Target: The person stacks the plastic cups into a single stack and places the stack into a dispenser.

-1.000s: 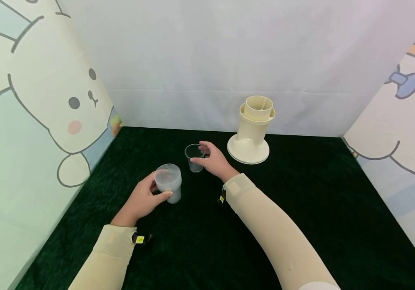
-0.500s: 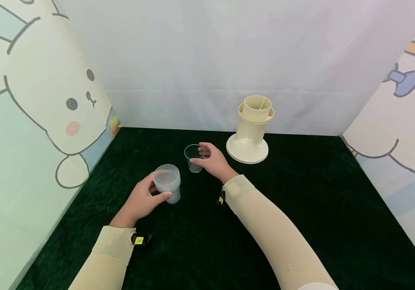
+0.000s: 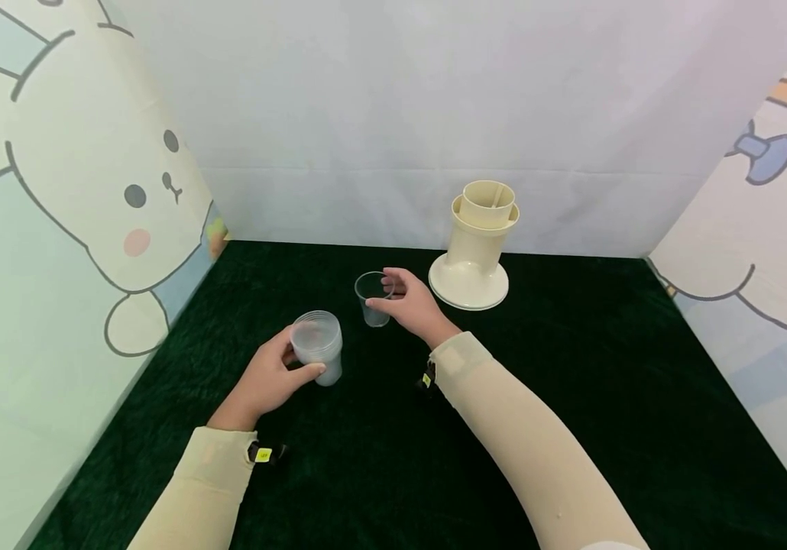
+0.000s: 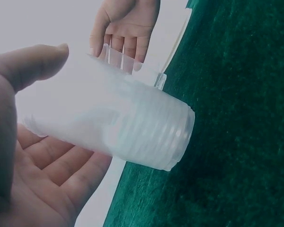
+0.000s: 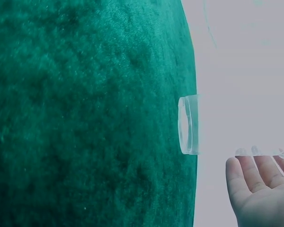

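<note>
In the head view, my left hand (image 3: 266, 380) grips a stack of nested clear plastic cups (image 3: 319, 344), thumb on the near side. Ridged, overlapping bottoms of the cups (image 4: 156, 127) show in the left wrist view, while their upper part washes out against the white backdrop. Further forward and to the right, my right hand (image 3: 412, 305) holds a single clear plastic cup (image 3: 374, 309) upright between thumb and fingers. Only the base of that cup (image 5: 188, 125) stands out in the right wrist view. A small gap separates it from the stack.
A cream-coloured plastic cylinder on a round base (image 3: 472, 252) stands at the back, right of my right hand. Dark green cloth (image 3: 607, 397) covers the table. White fabric (image 3: 366, 114) hangs behind it, and cartoon-printed panels (image 3: 111, 198) flank the sides.
My right hand and its single cup have shifted slightly to the right since half a second ago. My left hand keeps the stack in nearly the same place.
</note>
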A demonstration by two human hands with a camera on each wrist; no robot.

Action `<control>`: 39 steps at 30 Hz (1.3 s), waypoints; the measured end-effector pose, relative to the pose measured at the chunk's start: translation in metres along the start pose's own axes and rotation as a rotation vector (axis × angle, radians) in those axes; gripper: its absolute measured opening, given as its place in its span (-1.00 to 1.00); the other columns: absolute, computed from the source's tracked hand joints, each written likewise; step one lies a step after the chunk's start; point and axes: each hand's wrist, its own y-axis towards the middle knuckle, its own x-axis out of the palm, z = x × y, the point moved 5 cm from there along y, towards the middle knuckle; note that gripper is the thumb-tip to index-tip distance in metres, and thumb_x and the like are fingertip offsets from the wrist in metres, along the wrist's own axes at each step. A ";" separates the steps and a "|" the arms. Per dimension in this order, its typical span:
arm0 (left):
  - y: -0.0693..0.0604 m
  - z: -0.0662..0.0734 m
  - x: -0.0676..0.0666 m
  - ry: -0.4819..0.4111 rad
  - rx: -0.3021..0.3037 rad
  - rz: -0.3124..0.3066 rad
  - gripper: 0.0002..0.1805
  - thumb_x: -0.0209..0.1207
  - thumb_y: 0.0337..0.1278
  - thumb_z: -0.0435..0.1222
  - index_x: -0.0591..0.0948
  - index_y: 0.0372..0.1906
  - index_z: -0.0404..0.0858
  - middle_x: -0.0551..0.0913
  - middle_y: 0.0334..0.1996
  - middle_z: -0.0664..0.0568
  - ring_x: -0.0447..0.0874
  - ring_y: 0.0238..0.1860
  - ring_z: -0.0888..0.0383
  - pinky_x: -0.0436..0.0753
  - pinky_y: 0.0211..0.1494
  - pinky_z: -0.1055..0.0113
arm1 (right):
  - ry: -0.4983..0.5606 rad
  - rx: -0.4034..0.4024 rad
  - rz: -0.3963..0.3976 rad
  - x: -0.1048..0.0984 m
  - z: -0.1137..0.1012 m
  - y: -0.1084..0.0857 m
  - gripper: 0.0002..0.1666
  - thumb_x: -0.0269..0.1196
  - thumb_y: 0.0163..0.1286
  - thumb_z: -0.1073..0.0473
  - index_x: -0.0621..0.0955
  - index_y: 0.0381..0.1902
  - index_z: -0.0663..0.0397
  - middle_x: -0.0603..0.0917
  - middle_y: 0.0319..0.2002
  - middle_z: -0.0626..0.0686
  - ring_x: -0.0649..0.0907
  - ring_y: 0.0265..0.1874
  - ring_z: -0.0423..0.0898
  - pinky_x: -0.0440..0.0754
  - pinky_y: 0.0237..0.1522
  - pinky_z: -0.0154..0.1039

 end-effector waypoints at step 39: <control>-0.003 0.007 0.000 -0.009 0.006 0.005 -0.25 0.45 0.20 -0.10 0.41 0.44 -0.13 0.54 0.27 -0.06 0.56 0.27 -0.05 0.52 0.35 -0.10 | 0.046 -0.206 -0.042 -0.004 -0.084 -0.055 -0.15 0.48 0.32 -0.05 0.41 0.49 -0.14 0.56 0.28 -0.04 0.55 0.25 -0.13 0.53 0.31 -0.13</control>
